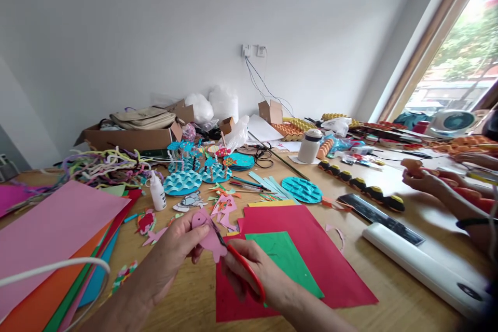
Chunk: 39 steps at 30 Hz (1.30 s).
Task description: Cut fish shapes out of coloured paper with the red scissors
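Observation:
My left hand [177, 249] pinches a pink paper fish [209, 241] between thumb and fingers, a dark eye dot drawn near its top. My right hand [252, 270] grips red-handled scissors [249, 270], their blades lying along the right edge of the fish. Under my right hand lie a green paper sheet [286, 259] with faint drawn lines and a larger red sheet [342, 275]. Pink paper scraps [224, 207] sit just beyond the fish. Left of them are a grey paper fish [190, 201] and a red paper fish [146, 222].
A white glue bottle [157, 192] stands near stacked coloured paper [66, 233]. Blue wavy discs [182, 182], a white canister [310, 146] and a black-and-yellow egg-carton strip [360, 185] lie farther back. At right, another person's hand [422, 181] holds an orange carton piece. A white cable [58, 265] crosses front left.

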Tool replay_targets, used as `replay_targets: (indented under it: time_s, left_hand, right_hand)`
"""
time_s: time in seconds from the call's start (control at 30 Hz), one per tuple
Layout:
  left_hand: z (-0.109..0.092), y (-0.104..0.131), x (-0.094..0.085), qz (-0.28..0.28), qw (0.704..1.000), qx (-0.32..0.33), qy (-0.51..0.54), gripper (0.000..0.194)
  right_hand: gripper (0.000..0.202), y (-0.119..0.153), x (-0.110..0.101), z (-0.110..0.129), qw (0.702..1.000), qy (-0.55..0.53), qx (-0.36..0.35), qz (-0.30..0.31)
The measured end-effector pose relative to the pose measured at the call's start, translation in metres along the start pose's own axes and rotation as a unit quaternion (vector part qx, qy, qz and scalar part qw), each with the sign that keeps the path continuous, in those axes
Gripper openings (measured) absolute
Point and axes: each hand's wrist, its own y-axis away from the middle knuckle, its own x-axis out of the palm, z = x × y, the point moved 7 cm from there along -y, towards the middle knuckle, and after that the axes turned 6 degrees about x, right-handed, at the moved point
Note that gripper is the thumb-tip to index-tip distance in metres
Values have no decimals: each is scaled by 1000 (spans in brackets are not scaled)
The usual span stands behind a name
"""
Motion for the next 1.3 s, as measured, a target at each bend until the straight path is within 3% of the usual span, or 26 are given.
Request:
replay_targets:
  time_s: [0.23, 0.73, 0.93, 1.3]
  left_hand:
    - [4, 2, 3, 32, 999, -15, 20, 18]
    - [10, 0, -1, 38, 999, -7, -27, 20]
    - [9, 0, 2, 72, 997, -18, -17, 20]
    - [14, -2, -2, 35, 999, -18, 14, 20]
  right_hand:
    - [42, -1, 1, -4, 1000, -2, 0, 0]
    - [31, 3, 0, -1, 1000, 0, 13, -6]
    - [31, 2, 0, -2, 1000, 0, 8, -9]
    - [44, 1, -2, -7, 1000, -21, -4, -3]
